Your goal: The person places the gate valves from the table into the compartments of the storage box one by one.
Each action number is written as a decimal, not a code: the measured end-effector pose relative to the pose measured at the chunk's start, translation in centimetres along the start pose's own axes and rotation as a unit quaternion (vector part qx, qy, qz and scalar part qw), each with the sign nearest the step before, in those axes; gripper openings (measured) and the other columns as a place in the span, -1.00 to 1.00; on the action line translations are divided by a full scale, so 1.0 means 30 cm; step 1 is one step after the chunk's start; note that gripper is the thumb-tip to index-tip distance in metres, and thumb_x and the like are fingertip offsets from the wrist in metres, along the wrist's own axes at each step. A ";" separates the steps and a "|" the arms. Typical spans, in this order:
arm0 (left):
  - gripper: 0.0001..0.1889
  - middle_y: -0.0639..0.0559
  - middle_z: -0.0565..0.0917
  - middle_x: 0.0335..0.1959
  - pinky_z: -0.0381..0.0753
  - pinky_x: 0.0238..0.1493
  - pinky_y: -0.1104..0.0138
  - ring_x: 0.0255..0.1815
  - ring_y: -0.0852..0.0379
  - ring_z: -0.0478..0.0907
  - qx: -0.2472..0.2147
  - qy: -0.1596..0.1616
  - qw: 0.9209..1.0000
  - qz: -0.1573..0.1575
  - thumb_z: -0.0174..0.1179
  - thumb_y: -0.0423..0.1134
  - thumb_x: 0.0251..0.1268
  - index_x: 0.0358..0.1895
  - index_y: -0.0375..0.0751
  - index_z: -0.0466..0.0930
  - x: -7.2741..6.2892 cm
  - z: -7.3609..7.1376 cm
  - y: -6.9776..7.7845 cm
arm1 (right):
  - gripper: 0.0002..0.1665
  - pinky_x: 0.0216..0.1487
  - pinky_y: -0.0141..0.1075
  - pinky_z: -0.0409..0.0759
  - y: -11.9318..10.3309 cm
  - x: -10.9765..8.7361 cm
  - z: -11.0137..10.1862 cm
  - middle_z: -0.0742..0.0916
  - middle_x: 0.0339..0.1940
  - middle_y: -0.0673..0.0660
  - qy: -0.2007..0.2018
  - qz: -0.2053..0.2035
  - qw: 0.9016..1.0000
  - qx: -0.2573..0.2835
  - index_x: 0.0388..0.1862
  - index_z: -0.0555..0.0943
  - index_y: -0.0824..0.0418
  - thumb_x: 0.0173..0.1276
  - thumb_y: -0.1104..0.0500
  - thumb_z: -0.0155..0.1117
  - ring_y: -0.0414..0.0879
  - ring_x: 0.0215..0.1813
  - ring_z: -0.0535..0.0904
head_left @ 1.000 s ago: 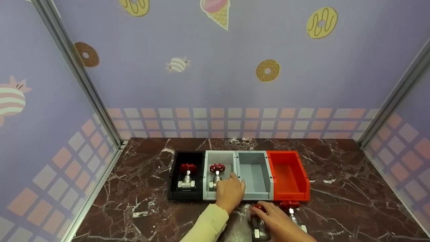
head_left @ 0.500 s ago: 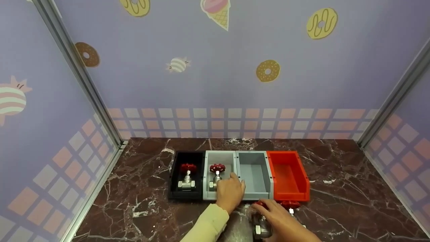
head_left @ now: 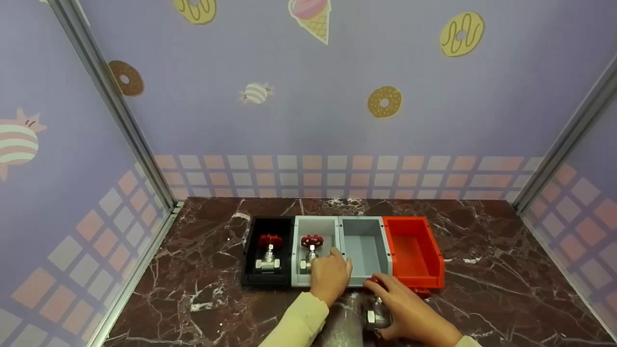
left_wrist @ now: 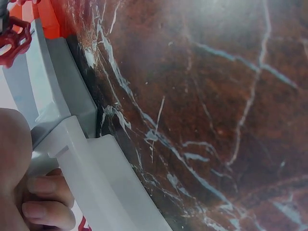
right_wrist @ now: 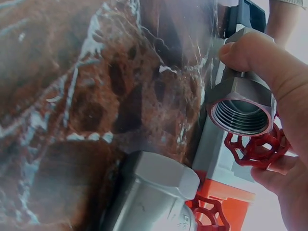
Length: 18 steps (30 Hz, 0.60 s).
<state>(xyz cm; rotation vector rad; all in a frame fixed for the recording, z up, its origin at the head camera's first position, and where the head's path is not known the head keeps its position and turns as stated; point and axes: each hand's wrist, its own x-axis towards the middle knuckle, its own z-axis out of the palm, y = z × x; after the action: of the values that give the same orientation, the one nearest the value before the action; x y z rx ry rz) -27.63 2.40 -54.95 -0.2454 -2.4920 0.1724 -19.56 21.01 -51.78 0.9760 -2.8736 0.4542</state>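
My left hand (head_left: 330, 277) grips the wall between the white bin (head_left: 315, 225) and the grey bin (head_left: 362, 253). In the left wrist view its curled fingers (left_wrist: 50, 202) lie inside the white bin. My right hand (head_left: 405, 308) holds a metal valve with a red handwheel (head_left: 376, 319) before the grey bin. In the right wrist view the thumb presses the body of this valve (right_wrist: 240, 101), its threaded opening facing the camera, and fingers reach behind the handwheel. Another valve (right_wrist: 156, 187) stands close by on the table, mostly hidden behind the right hand in the head view.
One valve (head_left: 268, 258) stands in the black bin (head_left: 248, 274), another valve (head_left: 312, 248) in the white bin. The red-orange bin (head_left: 412, 250) closes the row at the right. All rest on a dark marbled table (head_left: 207, 270) before patterned walls.
My right hand has lifted the valve and moved it forward toward the grey bin's front edge, covering more of the other valve. The left hand has stayed in place.
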 end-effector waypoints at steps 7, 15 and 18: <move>-0.56 0.11 0.54 -0.83 0.29 -0.73 0.24 -0.80 0.13 0.51 0.004 0.012 1.000 -0.004 0.15 0.25 0.20 -0.53 -0.04 0.38 -0.001 0.012 -0.001 | 0.13 0.18 0.07 0.51 0.016 0.021 -0.016 0.45 0.34 0.20 0.010 -0.004 1.000 0.004 0.40 0.33 0.02 -0.23 -0.05 0.62 0.09 0.27 0.46; -0.56 0.09 0.55 -0.82 0.30 -0.71 0.24 -0.79 0.13 0.52 -0.003 0.015 1.000 -0.010 0.16 0.24 0.18 -0.52 -0.05 0.38 -0.002 0.020 0.003 | 0.14 0.19 0.04 0.52 0.036 0.047 -0.037 0.45 0.34 0.21 0.024 -0.004 1.000 -0.002 0.39 0.34 0.05 -0.24 -0.07 0.63 0.12 0.30 0.44; -0.56 0.09 0.54 -0.83 0.30 -0.73 0.24 -0.80 0.14 0.51 -0.008 0.014 1.000 -0.011 0.17 0.24 0.18 -0.53 -0.04 0.37 -0.003 0.019 0.002 | 0.13 0.19 0.02 0.52 0.041 0.054 -0.043 0.46 0.34 0.22 0.030 -0.006 1.000 0.001 0.38 0.34 0.06 -0.24 -0.07 0.63 0.11 0.30 0.44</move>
<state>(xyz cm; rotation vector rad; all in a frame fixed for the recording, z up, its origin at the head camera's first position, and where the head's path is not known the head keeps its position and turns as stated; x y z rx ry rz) -27.89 2.42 -55.47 -0.2261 -2.4680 0.1404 -21.63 21.39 -50.60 0.9625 -2.8136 0.4768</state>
